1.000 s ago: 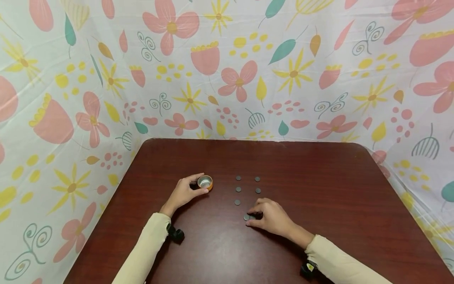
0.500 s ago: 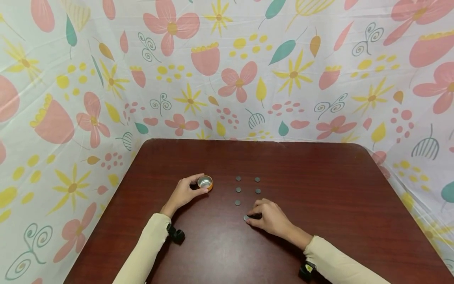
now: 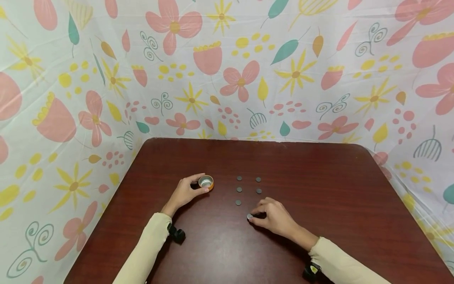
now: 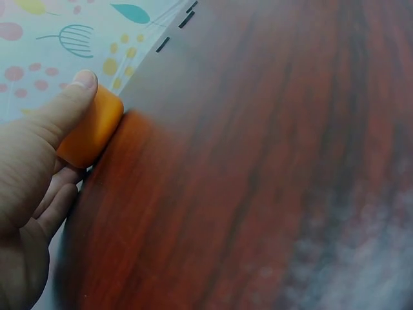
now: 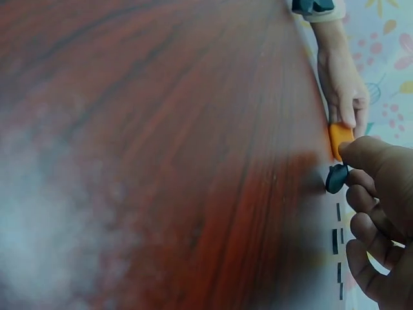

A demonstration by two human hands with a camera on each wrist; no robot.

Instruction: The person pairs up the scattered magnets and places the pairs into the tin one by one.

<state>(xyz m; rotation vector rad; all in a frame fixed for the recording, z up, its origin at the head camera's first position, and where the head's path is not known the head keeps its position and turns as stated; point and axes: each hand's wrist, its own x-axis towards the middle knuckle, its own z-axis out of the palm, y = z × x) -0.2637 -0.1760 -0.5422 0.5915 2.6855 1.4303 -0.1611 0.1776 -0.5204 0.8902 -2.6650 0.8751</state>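
My left hand grips a small round tin with an orange outside and a bare silver inside, its mouth facing up. In the left wrist view, the thumb lies along the tin's orange side. Between thumb and fingertips my right hand pinches a small grey disc, which looks dark and tilted in the right wrist view. Whether that disc touches the table cannot be told. Beyond the right hand lie several similar discs, among them a near one and a far right one.
The brown wooden table has rounded far corners. A white cloth with flowers and leaves hangs behind it and at both sides. Each wrist wears a black camera, such as the left one.
My right hand has shifted slightly right with the disc in its pinch. The disc's face was more visible a second ago. The left hand, tin and loose discs stay put.
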